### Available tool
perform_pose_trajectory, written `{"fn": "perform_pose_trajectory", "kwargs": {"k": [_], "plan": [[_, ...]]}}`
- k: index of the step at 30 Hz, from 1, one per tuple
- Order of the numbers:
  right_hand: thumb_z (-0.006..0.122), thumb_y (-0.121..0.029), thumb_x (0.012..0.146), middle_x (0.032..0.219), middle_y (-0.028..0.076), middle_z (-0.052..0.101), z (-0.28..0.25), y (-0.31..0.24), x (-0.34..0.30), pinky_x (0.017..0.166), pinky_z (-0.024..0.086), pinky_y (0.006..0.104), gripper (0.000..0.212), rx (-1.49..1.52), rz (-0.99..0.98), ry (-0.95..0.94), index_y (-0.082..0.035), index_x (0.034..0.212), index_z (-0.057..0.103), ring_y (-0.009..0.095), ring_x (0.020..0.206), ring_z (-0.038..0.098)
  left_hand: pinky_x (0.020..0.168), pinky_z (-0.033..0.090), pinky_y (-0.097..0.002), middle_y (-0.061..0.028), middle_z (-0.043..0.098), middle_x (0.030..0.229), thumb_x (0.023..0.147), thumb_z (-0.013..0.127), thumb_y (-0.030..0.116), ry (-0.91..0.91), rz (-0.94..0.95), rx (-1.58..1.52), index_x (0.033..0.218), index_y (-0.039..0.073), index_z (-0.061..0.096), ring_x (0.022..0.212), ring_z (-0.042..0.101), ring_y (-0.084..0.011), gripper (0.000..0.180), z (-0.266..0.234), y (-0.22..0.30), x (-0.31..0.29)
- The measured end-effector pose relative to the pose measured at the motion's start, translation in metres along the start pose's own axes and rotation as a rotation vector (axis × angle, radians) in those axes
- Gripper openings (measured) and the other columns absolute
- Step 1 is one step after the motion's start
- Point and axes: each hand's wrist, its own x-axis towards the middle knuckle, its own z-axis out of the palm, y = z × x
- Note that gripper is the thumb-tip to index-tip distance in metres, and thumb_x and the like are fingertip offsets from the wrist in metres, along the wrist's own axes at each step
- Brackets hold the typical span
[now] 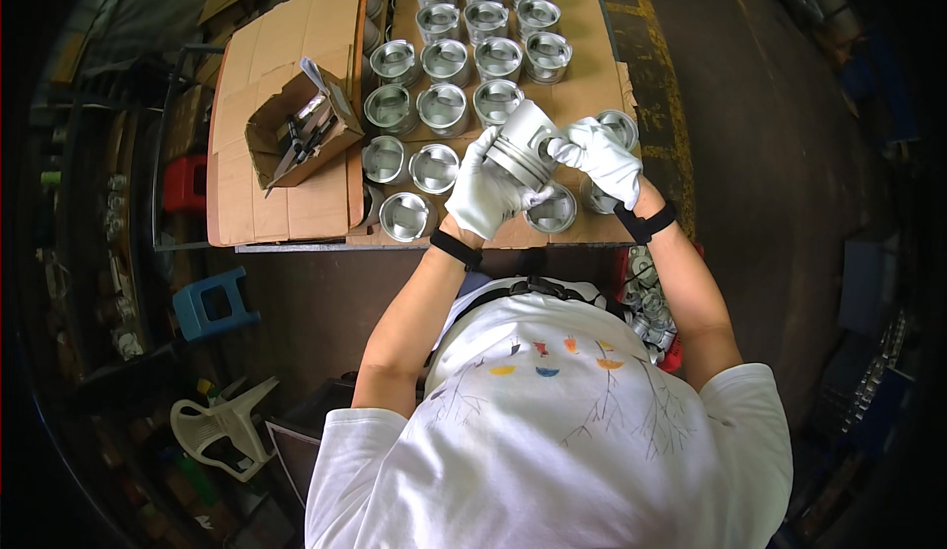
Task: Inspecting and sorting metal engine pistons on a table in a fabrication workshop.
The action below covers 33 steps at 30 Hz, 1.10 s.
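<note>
A silvery metal engine piston (525,145), tilted, is held above the table in my left hand (483,192). That hand wears a white glove, and its fingers wrap round the piston from below and the left. My right hand (600,159), also gloved, has its fingers bunched at the pin hole in the piston's side. Whatever those fingertips may pinch is too small or hidden to make out. Below and beside the held piston stand others, among them one near the front edge (550,210) and one partly behind my right hand (618,127).
Rows of several more pistons (442,108) stand on the cardboard-covered table (582,46). On the left, a cardboard sheet (286,46) carries an open box (308,145) of dark tools. A red crate (674,357) of metal parts sits by my right side. A blue stool (215,304) stands lower left.
</note>
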Motion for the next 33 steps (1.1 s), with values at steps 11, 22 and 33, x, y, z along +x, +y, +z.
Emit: {"fn": "perform_pose_trajectory", "kwargs": {"k": [11, 22, 33], "plan": [[0.063, -0.048, 0.094, 0.084, 0.018, 0.063, 0.012, 0.013, 0.003, 0.079, 0.042, 0.0475, 0.049, 0.056, 0.028, -0.053, -0.002, 0.079, 0.063, 0.038, 0.09, 0.054, 0.092, 0.052, -0.0642, -0.0193, 0.052, 0.14, 0.094, 0.061, 0.046, 0.048, 0.019, 0.088, 0.146, 0.007, 0.038, 0.123, 0.057, -0.0366, 0.068, -0.013, 0.007, 0.007], [0.062, -0.048, 0.093, 0.081, 0.018, 0.064, 0.032, 0.005, 0.005, 0.076, 0.042, 0.0486, 0.047, -0.066, 0.031, -0.03, -0.004, 0.078, 0.065, 0.038, 0.086, 0.057, 0.073, 0.058, -0.0408, -0.0114, 0.066, 0.098, 0.087, 0.068, 0.002, 0.04, 0.19, 0.368, 0.117, 0.001, 0.056, 0.084, 0.068, -0.0234, 0.033, -0.032, 0.006, -0.011], [0.058, -0.047, 0.095, 0.085, 0.015, 0.065, 0.034, 0.001, 0.005, 0.078, 0.044, 0.0477, 0.042, -0.245, -0.106, -0.083, -0.008, 0.082, 0.067, 0.035, 0.09, 0.057, 0.084, 0.057, -0.0362, -0.0116, 0.066, 0.111, 0.083, 0.065, 0.001, -0.04, 0.235, 0.609, 0.132, 0.0, 0.051, 0.095, 0.067, -0.0213, 0.051, -0.039, 0.011, -0.016]]}}
